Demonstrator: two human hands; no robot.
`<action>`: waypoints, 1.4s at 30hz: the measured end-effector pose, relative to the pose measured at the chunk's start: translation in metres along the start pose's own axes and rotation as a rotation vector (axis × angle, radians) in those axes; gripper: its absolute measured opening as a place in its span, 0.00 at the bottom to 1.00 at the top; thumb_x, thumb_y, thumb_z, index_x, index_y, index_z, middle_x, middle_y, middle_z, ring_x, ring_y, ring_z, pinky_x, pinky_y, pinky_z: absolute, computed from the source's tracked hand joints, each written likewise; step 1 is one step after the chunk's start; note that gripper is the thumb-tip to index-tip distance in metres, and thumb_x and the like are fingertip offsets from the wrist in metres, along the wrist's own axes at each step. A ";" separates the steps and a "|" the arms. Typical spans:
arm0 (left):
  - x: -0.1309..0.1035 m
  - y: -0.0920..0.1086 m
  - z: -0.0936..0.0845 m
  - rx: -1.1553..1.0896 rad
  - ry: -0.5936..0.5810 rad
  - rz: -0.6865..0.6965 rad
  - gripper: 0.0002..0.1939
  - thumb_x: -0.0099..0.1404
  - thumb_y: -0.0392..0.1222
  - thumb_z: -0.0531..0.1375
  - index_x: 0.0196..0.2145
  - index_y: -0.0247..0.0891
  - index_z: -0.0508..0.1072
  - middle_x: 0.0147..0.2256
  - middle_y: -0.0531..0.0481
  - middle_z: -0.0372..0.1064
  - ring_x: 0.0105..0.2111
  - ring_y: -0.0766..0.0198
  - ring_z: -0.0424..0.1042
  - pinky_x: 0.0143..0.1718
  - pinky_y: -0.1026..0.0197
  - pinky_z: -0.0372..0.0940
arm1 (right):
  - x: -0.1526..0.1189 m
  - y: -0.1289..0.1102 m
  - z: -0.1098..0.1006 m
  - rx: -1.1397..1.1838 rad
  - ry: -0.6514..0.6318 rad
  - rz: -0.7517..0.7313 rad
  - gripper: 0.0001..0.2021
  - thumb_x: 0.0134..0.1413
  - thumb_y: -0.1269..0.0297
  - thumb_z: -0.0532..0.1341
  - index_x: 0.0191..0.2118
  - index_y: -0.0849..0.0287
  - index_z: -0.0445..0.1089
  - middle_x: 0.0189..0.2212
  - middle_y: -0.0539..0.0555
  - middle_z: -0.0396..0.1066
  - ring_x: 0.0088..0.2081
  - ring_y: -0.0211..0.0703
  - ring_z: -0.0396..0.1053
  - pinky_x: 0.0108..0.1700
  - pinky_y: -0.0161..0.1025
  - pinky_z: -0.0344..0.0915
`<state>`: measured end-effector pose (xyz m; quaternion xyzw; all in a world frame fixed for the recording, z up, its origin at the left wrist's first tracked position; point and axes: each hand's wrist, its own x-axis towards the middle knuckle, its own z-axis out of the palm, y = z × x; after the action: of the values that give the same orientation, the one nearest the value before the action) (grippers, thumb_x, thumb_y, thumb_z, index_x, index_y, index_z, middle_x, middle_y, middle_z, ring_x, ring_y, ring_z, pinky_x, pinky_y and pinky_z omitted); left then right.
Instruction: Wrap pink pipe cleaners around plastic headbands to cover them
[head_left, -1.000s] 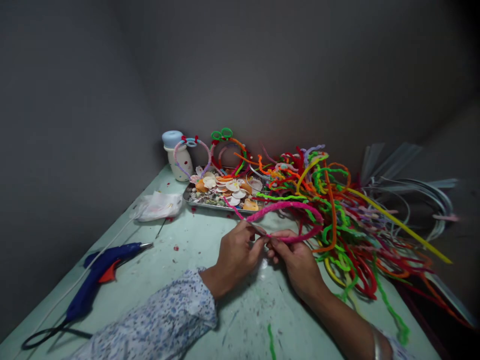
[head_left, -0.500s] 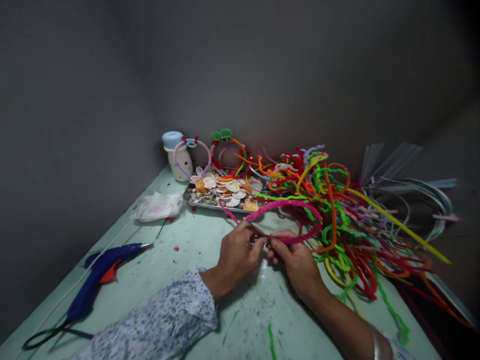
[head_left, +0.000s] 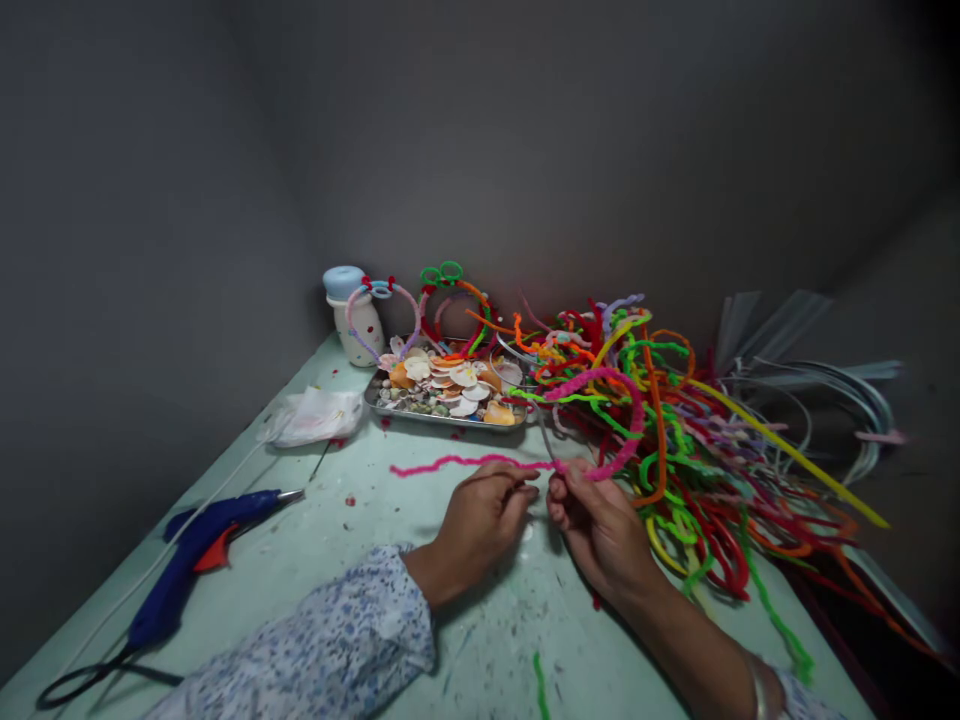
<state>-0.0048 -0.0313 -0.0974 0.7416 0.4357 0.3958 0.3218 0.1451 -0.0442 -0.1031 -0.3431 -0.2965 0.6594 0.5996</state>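
A headband (head_left: pixel 634 400) wound in fuzzy pink pipe cleaner arches up from my right hand (head_left: pixel 604 525), which pinches it near one end. The bare grey end of the band (head_left: pixel 544 432) sticks up above those fingers. From there a loose pink pipe cleaner tail (head_left: pixel 442 463) stretches left, past the fingers of my left hand (head_left: pixel 484 520). My left thumb and index finger are curled close together at this strand; their exact contact with it is partly hidden. Both hands are just above the table.
Behind my hands lies a metal tray (head_left: pixel 442 425) of seashells, with finished headbands (head_left: pixel 386 290) and a lidded jar (head_left: pixel 364 325). A blue glue gun (head_left: pixel 169 580) lies left, near a plastic bag (head_left: pixel 315 415). Tangled pipe cleaners (head_left: pixel 690 450) and clear headbands (head_left: pixel 870 400) fill the right.
My hands have moved slightly apart. The band has turned, so its bare end points up, and the loose pink tail now stretches out flat to the left.
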 end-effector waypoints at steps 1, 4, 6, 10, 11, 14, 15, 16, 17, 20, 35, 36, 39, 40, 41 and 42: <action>0.001 -0.001 0.000 -0.043 0.025 -0.019 0.09 0.65 0.36 0.56 0.36 0.35 0.77 0.33 0.46 0.74 0.36 0.62 0.71 0.42 0.59 0.65 | 0.000 0.000 0.000 0.003 -0.005 0.010 0.10 0.50 0.59 0.67 0.29 0.58 0.69 0.22 0.47 0.69 0.22 0.32 0.64 0.25 0.28 0.61; 0.004 -0.002 -0.003 -0.166 0.078 0.000 0.09 0.65 0.36 0.57 0.38 0.36 0.77 0.35 0.47 0.74 0.38 0.62 0.72 0.43 0.59 0.66 | -0.001 0.000 0.002 -0.027 -0.012 0.051 0.12 0.48 0.56 0.68 0.27 0.59 0.68 0.21 0.48 0.68 0.21 0.32 0.63 0.23 0.28 0.60; 0.004 -0.002 -0.005 -0.204 0.098 0.037 0.09 0.64 0.36 0.57 0.39 0.38 0.76 0.37 0.47 0.73 0.41 0.62 0.71 0.44 0.59 0.66 | -0.002 -0.001 0.003 -0.048 -0.016 0.080 0.14 0.46 0.55 0.69 0.26 0.59 0.68 0.21 0.48 0.68 0.20 0.32 0.63 0.22 0.28 0.59; 0.004 0.001 -0.008 -0.234 0.101 0.045 0.06 0.62 0.36 0.60 0.38 0.39 0.76 0.36 0.48 0.71 0.40 0.63 0.71 0.43 0.59 0.66 | -0.002 0.000 0.004 -0.048 -0.039 0.116 0.14 0.46 0.55 0.69 0.25 0.59 0.68 0.20 0.47 0.67 0.20 0.31 0.63 0.22 0.28 0.59; 0.003 0.001 -0.008 -0.242 0.098 0.040 0.06 0.62 0.37 0.61 0.37 0.39 0.77 0.36 0.48 0.71 0.39 0.63 0.71 0.43 0.59 0.66 | -0.002 0.001 0.003 -0.050 -0.043 0.121 0.14 0.46 0.55 0.69 0.25 0.59 0.68 0.20 0.47 0.67 0.20 0.32 0.63 0.22 0.28 0.59; 0.004 0.001 -0.008 -0.274 0.099 0.036 0.06 0.62 0.38 0.61 0.36 0.38 0.77 0.34 0.48 0.70 0.37 0.63 0.70 0.41 0.59 0.66 | -0.002 0.001 0.002 -0.059 -0.054 0.140 0.14 0.47 0.54 0.68 0.26 0.59 0.68 0.20 0.47 0.67 0.20 0.32 0.63 0.21 0.29 0.59; 0.004 0.001 -0.008 -0.290 0.101 0.040 0.06 0.63 0.38 0.61 0.36 0.38 0.78 0.33 0.48 0.69 0.37 0.63 0.70 0.40 0.59 0.66 | -0.002 0.001 0.002 -0.056 -0.060 0.149 0.14 0.47 0.54 0.68 0.26 0.59 0.68 0.21 0.48 0.68 0.20 0.32 0.63 0.21 0.29 0.58; 0.005 0.001 -0.009 -0.310 0.102 0.048 0.05 0.62 0.38 0.61 0.35 0.38 0.78 0.33 0.48 0.69 0.37 0.63 0.70 0.39 0.59 0.66 | -0.002 0.001 0.002 -0.052 -0.067 0.159 0.14 0.47 0.54 0.68 0.26 0.59 0.68 0.21 0.48 0.68 0.20 0.32 0.63 0.22 0.29 0.58; 0.005 0.001 -0.010 -0.331 0.100 0.054 0.05 0.62 0.39 0.61 0.34 0.38 0.78 0.33 0.48 0.69 0.36 0.63 0.70 0.39 0.60 0.66 | -0.002 0.001 0.002 -0.045 -0.074 0.168 0.14 0.48 0.54 0.68 0.26 0.59 0.69 0.21 0.48 0.68 0.20 0.32 0.63 0.22 0.29 0.58; 0.007 0.002 -0.017 -0.376 0.046 0.060 0.06 0.61 0.39 0.62 0.33 0.36 0.78 0.34 0.46 0.71 0.36 0.62 0.70 0.38 0.61 0.66 | -0.001 0.001 0.002 -0.022 -0.100 0.186 0.13 0.49 0.55 0.67 0.26 0.59 0.69 0.21 0.48 0.68 0.21 0.32 0.64 0.23 0.29 0.59; 0.013 0.003 -0.021 -0.544 -0.071 -0.096 0.07 0.56 0.43 0.66 0.29 0.36 0.79 0.29 0.47 0.72 0.32 0.62 0.71 0.37 0.58 0.68 | -0.003 0.002 -0.002 -0.040 -0.133 0.268 0.14 0.50 0.54 0.67 0.26 0.59 0.67 0.19 0.48 0.68 0.20 0.33 0.63 0.22 0.30 0.57; 0.013 0.003 -0.021 -0.558 -0.075 -0.099 0.06 0.56 0.42 0.66 0.29 0.36 0.78 0.29 0.47 0.72 0.31 0.62 0.71 0.37 0.58 0.67 | -0.003 0.002 -0.002 -0.033 -0.136 0.268 0.14 0.50 0.55 0.67 0.26 0.59 0.67 0.19 0.48 0.68 0.20 0.33 0.63 0.22 0.29 0.57; 0.013 0.004 -0.021 -0.580 -0.083 -0.116 0.05 0.55 0.40 0.67 0.28 0.36 0.78 0.28 0.48 0.72 0.30 0.63 0.71 0.36 0.59 0.67 | -0.004 0.002 -0.002 -0.030 -0.153 0.256 0.13 0.50 0.56 0.66 0.26 0.60 0.68 0.20 0.48 0.68 0.20 0.33 0.64 0.21 0.29 0.56; 0.013 0.004 -0.020 -0.584 -0.079 -0.133 0.05 0.55 0.39 0.67 0.28 0.35 0.78 0.28 0.48 0.72 0.30 0.64 0.71 0.36 0.59 0.66 | -0.004 0.002 -0.002 -0.033 -0.159 0.251 0.13 0.51 0.56 0.66 0.26 0.60 0.68 0.20 0.48 0.69 0.20 0.33 0.64 0.22 0.29 0.56; 0.013 0.004 -0.020 -0.589 -0.072 -0.150 0.05 0.54 0.39 0.67 0.28 0.35 0.77 0.28 0.48 0.72 0.30 0.64 0.70 0.35 0.60 0.66 | -0.004 0.002 -0.002 -0.036 -0.163 0.245 0.13 0.51 0.56 0.66 0.26 0.60 0.69 0.20 0.49 0.69 0.20 0.33 0.64 0.22 0.29 0.56; 0.013 0.004 -0.020 -0.593 -0.066 -0.165 0.05 0.54 0.39 0.67 0.27 0.35 0.77 0.27 0.49 0.71 0.30 0.64 0.70 0.34 0.60 0.66 | -0.004 0.002 -0.002 -0.039 -0.165 0.242 0.13 0.52 0.56 0.66 0.26 0.60 0.69 0.20 0.49 0.69 0.20 0.33 0.65 0.22 0.29 0.57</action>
<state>-0.0165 -0.0187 -0.0807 0.5898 0.3493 0.4540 0.5692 0.1456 -0.0485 -0.1051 -0.3327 -0.3142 0.7468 0.4825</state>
